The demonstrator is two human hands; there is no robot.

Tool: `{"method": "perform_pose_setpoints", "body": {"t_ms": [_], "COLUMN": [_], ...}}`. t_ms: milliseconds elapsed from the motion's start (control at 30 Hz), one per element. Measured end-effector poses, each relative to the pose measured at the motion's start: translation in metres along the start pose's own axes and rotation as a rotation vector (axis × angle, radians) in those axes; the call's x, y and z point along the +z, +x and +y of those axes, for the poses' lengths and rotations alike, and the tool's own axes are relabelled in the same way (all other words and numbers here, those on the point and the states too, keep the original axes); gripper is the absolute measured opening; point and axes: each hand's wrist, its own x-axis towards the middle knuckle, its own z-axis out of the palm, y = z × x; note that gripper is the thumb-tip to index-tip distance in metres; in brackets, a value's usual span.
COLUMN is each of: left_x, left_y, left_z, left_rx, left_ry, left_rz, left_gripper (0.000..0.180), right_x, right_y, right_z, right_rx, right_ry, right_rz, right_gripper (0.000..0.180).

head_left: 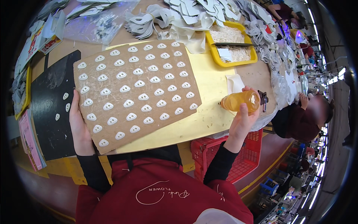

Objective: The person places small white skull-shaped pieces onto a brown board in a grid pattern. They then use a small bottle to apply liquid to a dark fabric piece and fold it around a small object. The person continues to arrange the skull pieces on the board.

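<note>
My left hand (78,121) grips the left edge of a brown cardboard sheet (115,95), thumb along its rim. Rows of small white rounded-triangle pieces, each with two holes, lie spaced over the sheet. In my right hand (242,123) is a clear bottle of amber liquid (238,101), tipped on its side with its narrow dark tip pointing left. The tip is apart from the cardboard's right edge. Beneath the sheet is a pale yellow board (210,86).
A yellow tray (253,59) of small off-white pieces stands at the back right, with a dark tool across it. Grey cut pieces (145,22) pile up behind. A black board (52,108) lies at left; a red crate (212,149) stands below the table edge. A co-worker sits at right.
</note>
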Motion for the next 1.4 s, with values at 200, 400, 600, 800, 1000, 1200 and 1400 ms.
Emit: {"method": "perform_pose_setpoints", "body": {"t_ms": [200, 400, 600, 800, 1000, 1200, 1400], "left_x": [-0.004, -0.002, -0.002, -0.001, -0.001, 0.001, -0.001], "left_y": [0.001, 0.0, -0.001, -0.001, -0.001, -0.002, -0.001], "left_z": [0.001, 0.0, 0.0, 0.0, 0.0, 0.0, 0.0], "left_rx": [0.005, 0.01, 0.031, 0.02, 0.029, 0.033, 0.032], "left_ry": [0.005, -0.001, 0.013, -0.005, 0.006, -0.001, -0.011], "left_rz": [-0.014, -0.015, 0.032, 0.011, 0.018, 0.013, 0.016], "left_gripper": [0.044, 0.044, 0.043, 0.042, 0.042, 0.041, 0.041], "right_x": [-0.004, -0.01, -0.024, -0.024, -0.022, -0.015, -0.008], "right_y": [0.001, 0.0, -0.006, -0.006, -0.007, -0.007, -0.009], "right_z": [0.002, 0.009, 0.01, 0.003, 0.004, 0.004, 0.001], "right_rx": [0.024, 0.074, 0.075, 0.104, 0.108, 0.101, 0.081], "right_ry": [-0.037, -0.074, -0.098, -0.102, -0.116, -0.112, -0.017], "right_rz": [0.004, 0.012, 0.01, -0.011, -0.001, 0.031, 0.104], "right_gripper": [0.064, 0.063, 0.062, 0.061, 0.062, 0.07, 0.08]}}
